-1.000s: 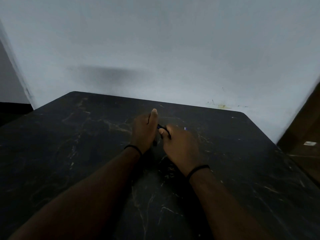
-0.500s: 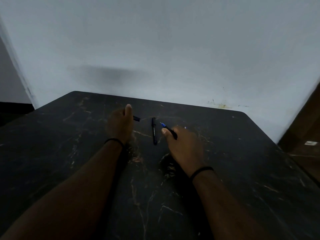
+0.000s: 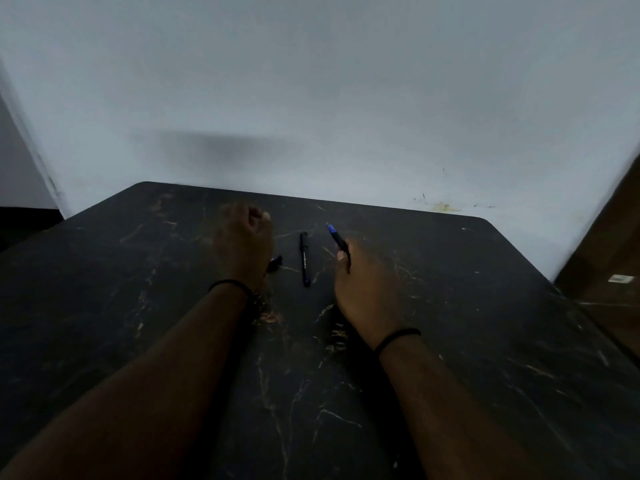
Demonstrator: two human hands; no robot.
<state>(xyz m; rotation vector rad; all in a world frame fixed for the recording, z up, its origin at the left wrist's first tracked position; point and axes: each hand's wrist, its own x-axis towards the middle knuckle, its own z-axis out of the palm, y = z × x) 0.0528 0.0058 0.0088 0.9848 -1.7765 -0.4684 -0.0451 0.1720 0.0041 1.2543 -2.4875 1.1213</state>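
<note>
My right hand (image 3: 363, 289) grips an uncapped dark pen (image 3: 336, 237) whose blue tip points up and away to the left. A second black pen (image 3: 304, 259) lies on the table between my hands, pointing away from me. My left hand (image 3: 242, 244) hovers left of it, blurred, with its fingers curled into a fist. A small dark pen cap (image 3: 276, 264) sits just right of the heel of that hand; whether it touches the hand I cannot tell.
The dark marble-patterned table (image 3: 485, 341) runs back to a pale wall (image 3: 311, 98). Its rounded far corners and right edge are in view. A brown wooden surface (image 3: 609, 265) stands to the right of the table.
My hands have pulled apart, separating the cap from the pen. The left hand moved left with the cap, which now shows by its heel. The right hand's pen tip rose.
</note>
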